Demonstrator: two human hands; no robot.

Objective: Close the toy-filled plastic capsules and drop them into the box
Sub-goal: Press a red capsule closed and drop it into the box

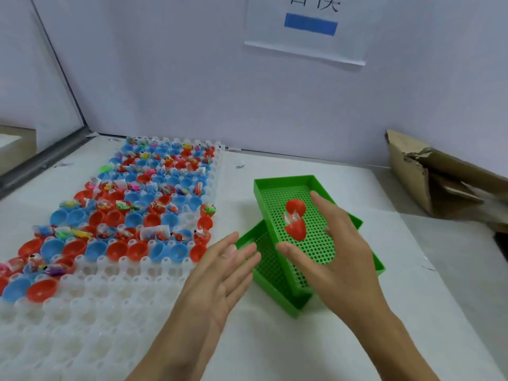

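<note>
A red capsule (295,220) with a clear-wrapped toy between its two halves sits over the perforated floor of the upper green box (283,182), with its halves apart. My right hand (338,251) hovers just right of it with fingers spread and holds nothing. My left hand (220,273) is flat and empty, palm turned right, beside the lower green box (270,291). A white plastic grid tray (115,298) on the left holds several red and blue capsule halves (154,204), many with small toys in them.
A torn cardboard box (428,177) lies at the back right. A white wall with a paper sign (308,28) stands behind the table. A metal frame rail (46,158) runs along the left edge. The grid tray's near rows hold no capsules.
</note>
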